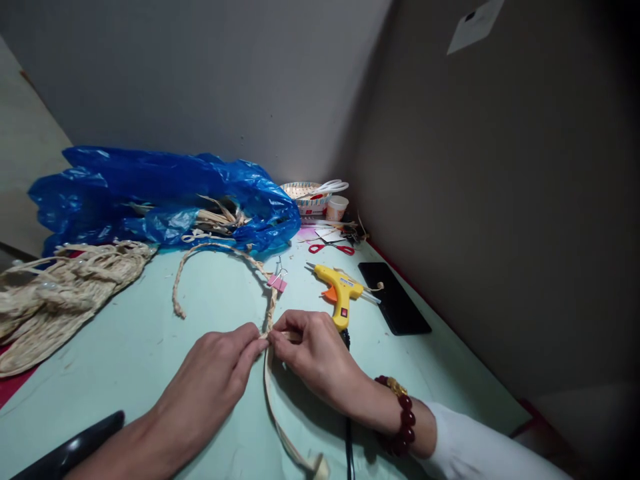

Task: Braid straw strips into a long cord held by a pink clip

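A braid of pale straw [271, 308] runs down the table, its finished tail curving up and round to the left. A pink binder clip [277, 283] grips the braid just above my hands. My left hand [220, 357] pinches a strand at the braid's lower end, on its left side. From the right, my right hand [315, 350] pinches another flat strand, fingertips almost touching those of the left. A loose straw strand [274, 413] hangs down between the hands toward the front edge. The fingertips partly hide where the strands cross.
A yellow glue gun [340, 290] lies right of the braid, beside a black phone-like slab [395, 298]. Red-handled scissors [331, 249], a paper cup [337, 208] and a basket [305, 189] stand behind. A blue plastic bag [165, 173] holds straw; woven straw pieces [55, 303] lie left.
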`<state>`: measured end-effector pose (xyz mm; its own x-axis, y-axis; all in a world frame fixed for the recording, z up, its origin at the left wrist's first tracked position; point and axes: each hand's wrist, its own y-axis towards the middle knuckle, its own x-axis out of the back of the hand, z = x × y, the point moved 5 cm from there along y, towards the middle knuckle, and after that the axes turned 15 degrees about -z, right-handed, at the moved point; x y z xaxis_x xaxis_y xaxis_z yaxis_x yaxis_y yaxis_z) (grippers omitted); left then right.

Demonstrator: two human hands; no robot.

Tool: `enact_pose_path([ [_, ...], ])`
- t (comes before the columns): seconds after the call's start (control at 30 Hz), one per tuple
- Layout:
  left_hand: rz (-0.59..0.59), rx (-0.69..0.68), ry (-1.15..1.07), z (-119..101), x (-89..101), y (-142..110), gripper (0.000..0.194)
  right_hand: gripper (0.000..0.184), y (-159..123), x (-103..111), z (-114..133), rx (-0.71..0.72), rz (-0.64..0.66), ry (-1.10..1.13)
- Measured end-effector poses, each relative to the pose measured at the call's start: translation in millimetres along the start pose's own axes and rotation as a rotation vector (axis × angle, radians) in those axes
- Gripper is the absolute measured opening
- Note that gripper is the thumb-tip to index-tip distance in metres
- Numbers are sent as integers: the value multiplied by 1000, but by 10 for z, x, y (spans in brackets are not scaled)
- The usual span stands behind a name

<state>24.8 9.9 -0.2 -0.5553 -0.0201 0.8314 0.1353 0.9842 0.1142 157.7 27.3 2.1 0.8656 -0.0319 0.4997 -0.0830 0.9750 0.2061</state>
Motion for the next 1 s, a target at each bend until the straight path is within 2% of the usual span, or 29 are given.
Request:
enact_pose_path([
  [0.13,-50,-8,-15,-35,0,-67,34,17,-12,0,1,88,-27,-31],
  [0.27,-104,-142,90,-128,-83,-148,31,20,1,-6,-33,43,7,71],
  [0.4,-19,-254,308,-193,-237,-197,33,27,11,-18,-42,8,91,175],
  [0.5,11,-376,448,-241,-339,-266,35,22,14,-38,-64,-42,124,225],
  [0.57,-22,-489,430,-289,-349,-336,34,17,11,-54,-96,-101,139,246],
  [0.63,-65,-514,321,-295,-276,-376,28,18,9,-55,-118,-134,150,253],
  [0.7,-121,-396,156,-226,-124,-330,33,20,13,-33,-118,-137,141,274],
  [0.8,-193,-66,-120,-25,86,-136,31,21,15,-7,-106,-155,140,346],
  [0.83,-166,43,-225,37,97,-67,26,21,11,-10,-100,-164,154,383],
  [0.87,-68,114,-388,60,54,-11,24,22,4,-21,-88,-165,179,423],
  [0.93,136,161,-684,27,-60,55,23,24,-10,-37,-60,-139,219,469],
  [1.0,246,200,-845,-3,-152,72,21,24,-13,-18,-48,-104,200,424],
])
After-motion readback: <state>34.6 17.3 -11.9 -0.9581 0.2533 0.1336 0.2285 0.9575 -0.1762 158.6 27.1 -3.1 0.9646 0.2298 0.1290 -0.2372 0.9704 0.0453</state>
